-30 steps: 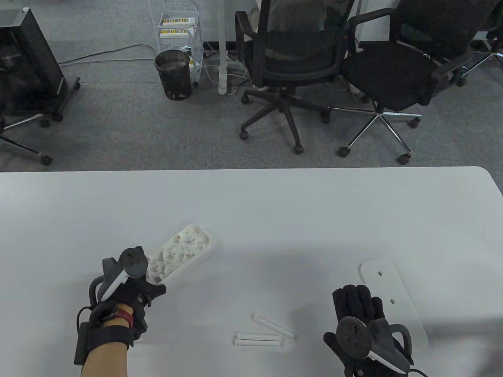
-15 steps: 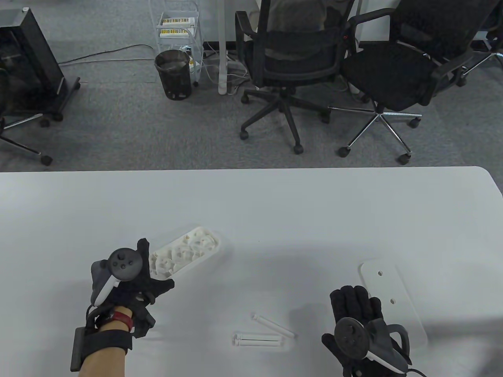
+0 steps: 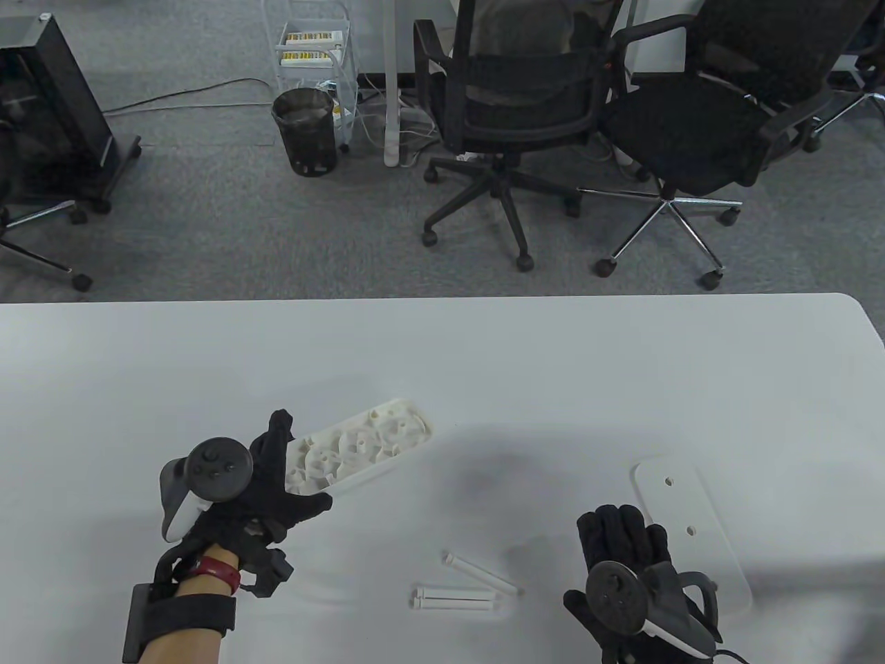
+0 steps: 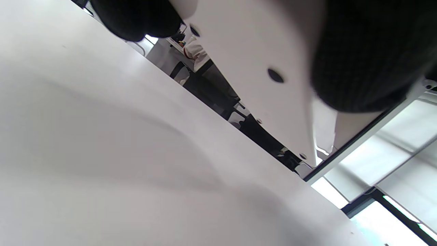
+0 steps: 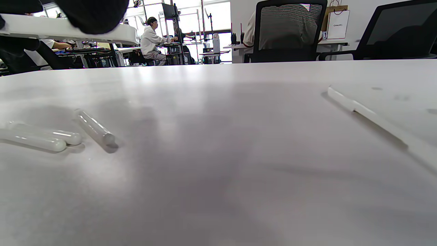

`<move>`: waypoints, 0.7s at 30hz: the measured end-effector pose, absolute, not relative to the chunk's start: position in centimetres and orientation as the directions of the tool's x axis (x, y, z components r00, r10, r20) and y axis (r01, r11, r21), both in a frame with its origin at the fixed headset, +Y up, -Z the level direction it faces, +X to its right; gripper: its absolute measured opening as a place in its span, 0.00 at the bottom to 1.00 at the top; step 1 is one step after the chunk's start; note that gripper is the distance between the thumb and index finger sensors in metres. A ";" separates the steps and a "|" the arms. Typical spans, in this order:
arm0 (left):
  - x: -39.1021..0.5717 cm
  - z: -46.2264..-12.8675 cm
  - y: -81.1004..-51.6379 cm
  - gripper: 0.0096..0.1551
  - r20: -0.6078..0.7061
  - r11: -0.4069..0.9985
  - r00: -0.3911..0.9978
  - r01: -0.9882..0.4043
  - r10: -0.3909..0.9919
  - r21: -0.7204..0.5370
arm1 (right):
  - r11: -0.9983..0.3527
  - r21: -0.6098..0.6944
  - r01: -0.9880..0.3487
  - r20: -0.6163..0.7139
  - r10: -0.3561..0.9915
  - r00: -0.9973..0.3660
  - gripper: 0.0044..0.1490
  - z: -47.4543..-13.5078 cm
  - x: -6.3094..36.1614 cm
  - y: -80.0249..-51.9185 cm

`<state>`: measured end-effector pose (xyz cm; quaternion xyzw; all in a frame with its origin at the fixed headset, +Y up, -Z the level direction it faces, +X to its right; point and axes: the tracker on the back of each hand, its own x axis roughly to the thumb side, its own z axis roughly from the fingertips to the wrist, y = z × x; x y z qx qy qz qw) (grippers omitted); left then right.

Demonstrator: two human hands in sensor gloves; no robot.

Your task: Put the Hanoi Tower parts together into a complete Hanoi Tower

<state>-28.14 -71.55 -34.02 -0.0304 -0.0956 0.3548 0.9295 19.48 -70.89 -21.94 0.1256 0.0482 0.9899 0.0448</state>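
The left hand (image 3: 266,484) grips one end of a long white tray (image 3: 359,449), thumb under its near edge and fingers at its far edge. The tray is lifted off the table (image 3: 484,360) and tilted, its open side facing the camera in the table view, with round white discs (image 3: 346,446) lying in its pockets. It reaches away from the left hand, up and to the right. In the left wrist view the tray's flat underside (image 4: 259,68) fills the top of the picture, with small round holes in it and gloved fingers (image 4: 368,58) pressed against it; the table lies below with a clear gap between them.

Between the two hands, nearer the right one, three white pegs (image 3: 463,588) lie on the table. Two lie side by side and touching, the third is angled just beyond them. In the right wrist view the pegs (image 5: 61,135) lie to the left.

The right hand (image 3: 632,560) rests palm down on the table with its fingers stretched out, grasping nothing. Just to its right lies a flat white plate (image 3: 691,526) with rounded ends and small holes, its near end beside the wrist. In the right wrist view the plate's edge (image 5: 372,118) runs along the right side.
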 end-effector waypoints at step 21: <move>-25.0 -31.6 -69.8 0.79 0.377 0.663 0.582 -0.738 0.721 -0.130 | -0.990 0.127 -0.068 0.258 0.099 -0.961 0.61 -22.0 19.1 -71.2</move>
